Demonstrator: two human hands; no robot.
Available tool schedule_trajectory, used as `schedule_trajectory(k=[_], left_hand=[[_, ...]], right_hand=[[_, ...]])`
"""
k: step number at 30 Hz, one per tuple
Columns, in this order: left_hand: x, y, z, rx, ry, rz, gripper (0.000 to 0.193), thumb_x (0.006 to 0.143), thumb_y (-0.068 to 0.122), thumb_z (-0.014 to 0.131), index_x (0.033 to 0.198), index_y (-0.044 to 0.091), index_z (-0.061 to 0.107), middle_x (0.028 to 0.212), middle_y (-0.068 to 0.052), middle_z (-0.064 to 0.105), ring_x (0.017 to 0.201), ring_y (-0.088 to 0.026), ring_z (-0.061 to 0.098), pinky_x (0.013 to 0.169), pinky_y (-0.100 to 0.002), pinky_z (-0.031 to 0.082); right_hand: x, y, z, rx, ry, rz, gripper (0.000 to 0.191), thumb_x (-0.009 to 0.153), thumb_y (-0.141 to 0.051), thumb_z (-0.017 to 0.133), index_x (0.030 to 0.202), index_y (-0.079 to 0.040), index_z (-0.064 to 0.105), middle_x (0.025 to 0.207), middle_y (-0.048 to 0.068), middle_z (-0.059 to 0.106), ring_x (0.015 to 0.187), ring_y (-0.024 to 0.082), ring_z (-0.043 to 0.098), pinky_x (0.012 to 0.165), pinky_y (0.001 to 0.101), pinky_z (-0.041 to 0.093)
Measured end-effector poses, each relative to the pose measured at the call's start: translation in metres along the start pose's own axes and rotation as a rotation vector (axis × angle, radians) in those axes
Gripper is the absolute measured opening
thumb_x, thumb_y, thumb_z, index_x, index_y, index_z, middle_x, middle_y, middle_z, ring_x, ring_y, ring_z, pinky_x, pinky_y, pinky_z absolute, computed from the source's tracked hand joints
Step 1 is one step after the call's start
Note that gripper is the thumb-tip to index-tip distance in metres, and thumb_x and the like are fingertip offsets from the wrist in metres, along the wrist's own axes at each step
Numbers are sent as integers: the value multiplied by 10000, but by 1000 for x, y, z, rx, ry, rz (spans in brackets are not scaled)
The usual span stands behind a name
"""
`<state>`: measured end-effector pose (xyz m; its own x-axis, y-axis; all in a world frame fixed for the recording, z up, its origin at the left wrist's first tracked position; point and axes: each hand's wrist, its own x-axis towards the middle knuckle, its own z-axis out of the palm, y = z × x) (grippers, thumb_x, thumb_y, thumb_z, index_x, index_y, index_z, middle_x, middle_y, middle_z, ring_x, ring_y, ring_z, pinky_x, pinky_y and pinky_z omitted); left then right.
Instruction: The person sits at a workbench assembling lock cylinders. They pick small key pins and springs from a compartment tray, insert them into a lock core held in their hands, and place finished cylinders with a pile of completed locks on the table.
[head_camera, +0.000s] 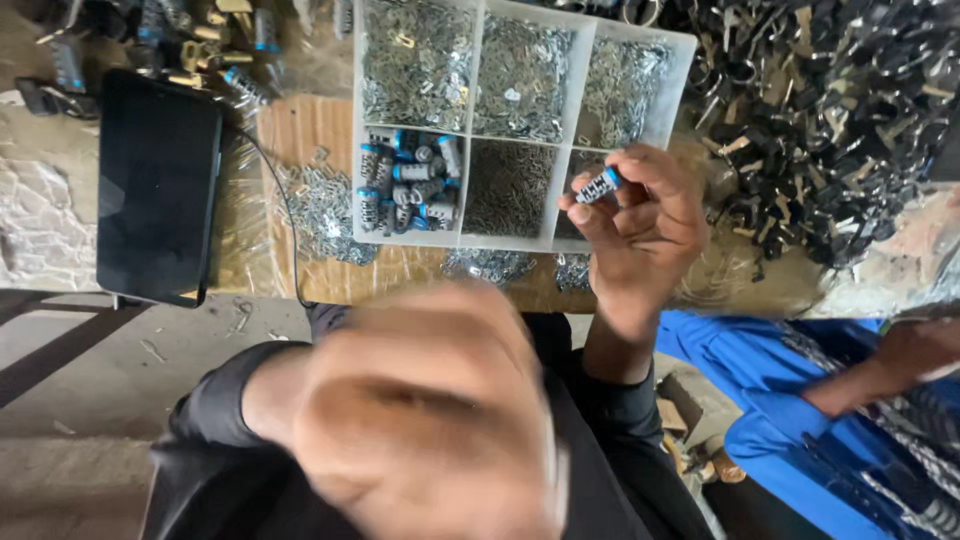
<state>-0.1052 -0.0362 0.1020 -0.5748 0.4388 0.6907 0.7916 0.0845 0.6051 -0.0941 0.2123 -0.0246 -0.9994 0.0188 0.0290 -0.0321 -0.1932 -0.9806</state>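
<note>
Our blurred left hand (420, 420) fills the near view; we cannot tell its grip. At one o'clock, our right hand (640, 225) pinches a small blue-tipped metal cylinder (601, 185) over the clear plastic compartment tray (468, 125), holding similar cylinders and tiny metal parts.

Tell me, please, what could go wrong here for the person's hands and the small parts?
1. The right hand pinches a small cylinder only by its fingertips above the tray; it may slip and drop into the wrong compartment.
2. The left hand is blurred and close to the camera, so it may knock the loose clips off the edge.
</note>
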Motion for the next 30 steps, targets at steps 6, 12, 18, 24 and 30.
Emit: schedule_trajectory(k=[6, 12, 18, 24, 30], left_hand=[[-7, -38, 52, 773, -477, -586, 93, 830, 203, 731, 890, 131, 727, 949, -36, 659, 986, -260, 571, 843, -418, 430], [-50, -52, 73, 498, -180, -564, 143, 950, 142, 820, 1061, 80, 754, 1048, -30, 688, 983, -256, 569, 877, -412, 445], [-34, -40, 75, 223, 26, -718, 244, 914, -38, 827, 1124, 68, 763, 1055, -42, 758, 924, -217, 643, 796, -331, 531], [-17, -37, 86, -8, 136, -860, 230, 884, -30, 833, 1086, 61, 770, 1014, -68, 755, 947, -181, 727, 815, -292, 584], [-14, -39, 86, 77, 80, -837, 211, 865, -30, 835, 1041, 62, 763, 982, -52, 753, 904, -191, 714, 761, -286, 571]], right_hand=[[-3, -6, -2, 2, -3, 36, 408, 941, 205, 784, 1250, -6, 621, 1288, 118, 606, 1057, 200, 698, 910, 316, 656], [-2, -13, -7, 28, -61, 72, 381, 961, 197, 767, 1255, 16, 605, 1303, 113, 576, 1081, 186, 695, 934, 310, 663], [4, -19, -12, -32, -153, 85, 394, 969, 190, 762, 1280, 15, 593, 1318, 122, 563, 1110, 173, 704, 938, 284, 669], [8, -21, -18, -203, -195, 35, 379, 926, 176, 810, 1215, 30, 612, 1298, 131, 581, 1059, 154, 727, 896, 230, 645], [5, -14, -19, -113, -169, 36, 334, 950, 198, 788, 1189, 28, 628, 1289, 116, 577, 1086, 149, 703, 935, 253, 671]])
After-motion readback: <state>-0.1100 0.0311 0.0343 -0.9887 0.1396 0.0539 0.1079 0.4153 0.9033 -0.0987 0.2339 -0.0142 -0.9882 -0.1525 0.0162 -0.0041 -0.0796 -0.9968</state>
